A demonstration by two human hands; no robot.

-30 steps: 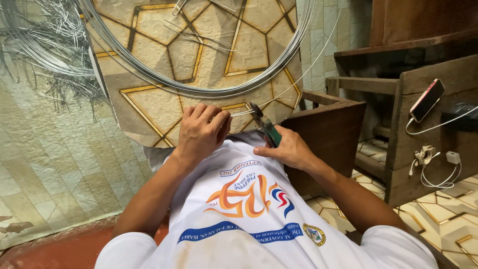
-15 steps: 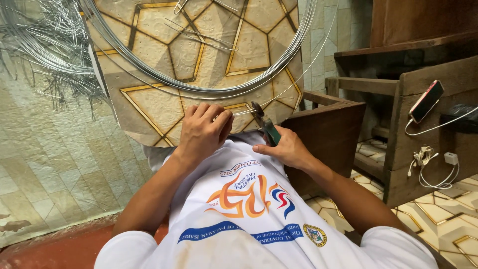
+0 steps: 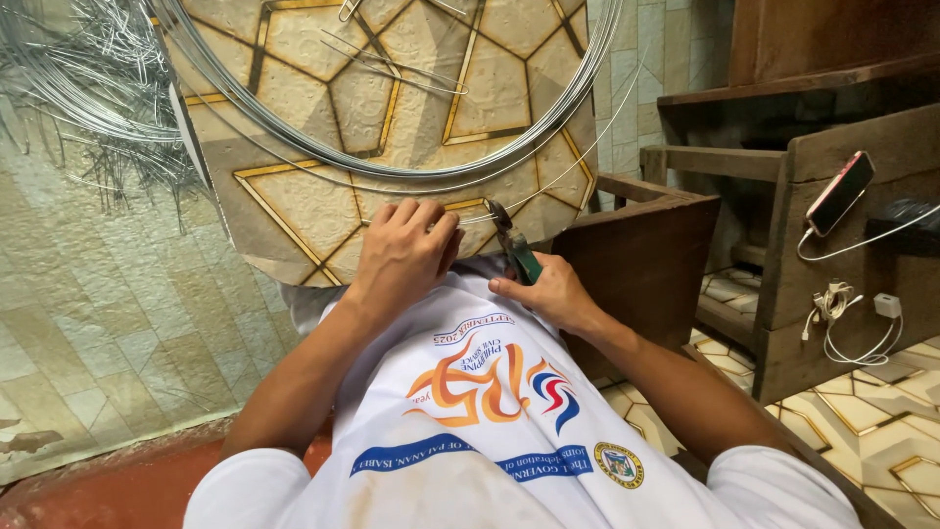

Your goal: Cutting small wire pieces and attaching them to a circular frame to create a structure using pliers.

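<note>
My left hand (image 3: 403,250) is closed, pinching a thin steel wire (image 3: 468,219) against a tiled board (image 3: 411,127) that rests on my lap. My right hand (image 3: 548,290) grips pliers (image 3: 512,243) with green handles, whose jaws meet the wire just right of my left fingers. A large coil of steel wire (image 3: 392,162) lies on the board above both hands. A few short cut wire pieces (image 3: 392,64) lie near the board's top.
A bundle of loose wire (image 3: 83,93) hangs at the upper left. A wooden chair arm (image 3: 646,245) stands right of my hands. A phone (image 3: 840,192) leans on a wooden bench at the right, with a white charger cable (image 3: 852,313) below it.
Both hands stay at the board's lower edge; the pliers have barely shifted at the wire.
</note>
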